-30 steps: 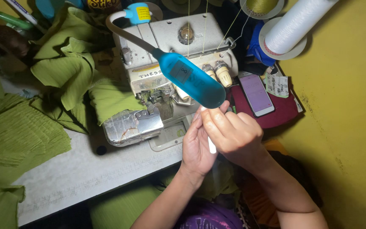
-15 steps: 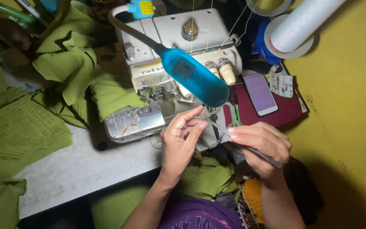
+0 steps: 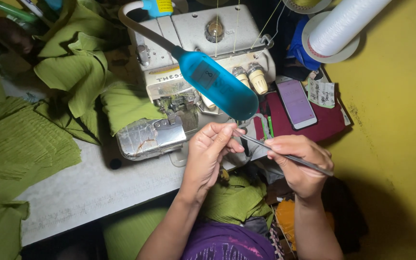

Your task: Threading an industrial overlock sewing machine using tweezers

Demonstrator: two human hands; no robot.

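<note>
Long thin metal tweezers [image 3: 285, 155], dark grey, lying near-horizontal, tilted down to the right. Tip sits just below the sewing machine's blue lamp head [image 3: 217, 84], above the table edge.

tweezers [image 3: 285, 155]: thin grey metal, dull sheen, I see them at centre right
lamp [image 3: 216, 83]: glossy blue plastic, smooth
machine [image 3: 193, 53]: matt cream paint, worn; shiny crinkled metal plate at its lower left
cloth [image 3: 20, 144]: green, matt, finely ribbed, at left
table [image 3: 92, 188]: pale, rough, scuffed
phone [image 3: 295, 102]: glossy screen
</note>
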